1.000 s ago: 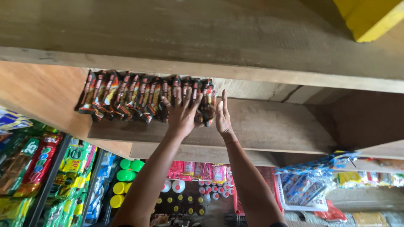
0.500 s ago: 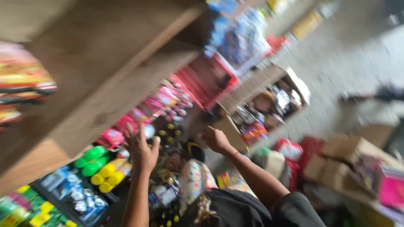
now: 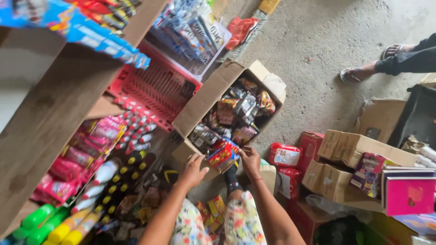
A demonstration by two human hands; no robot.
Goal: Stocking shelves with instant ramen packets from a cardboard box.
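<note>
Down on the concrete floor [image 3: 318, 59], an open cardboard box [image 3: 213, 95] full of snack packets sits beside the wooden shelf [image 3: 50, 113]. Both hands are at the near end of the box, on either side of a red and yellow snack packet [image 3: 222, 154] that stands at the near rim. The right hand [image 3: 250, 162] has its fingers curled around the packet's right edge and grips it. The left hand [image 3: 193, 170] is loosely spread, fingers resting on the box's near flap, just beside the packet (whether it touches the packet I cannot tell). Rows of bottles [image 3: 113, 181] with yellow caps lie under the shelf at left. Smaller boxes [image 3: 349, 154] and a pink book [image 3: 408, 195] lie at right. Another person's sandalled feet [image 3: 359, 72] show at the top right, well apart.
</note>
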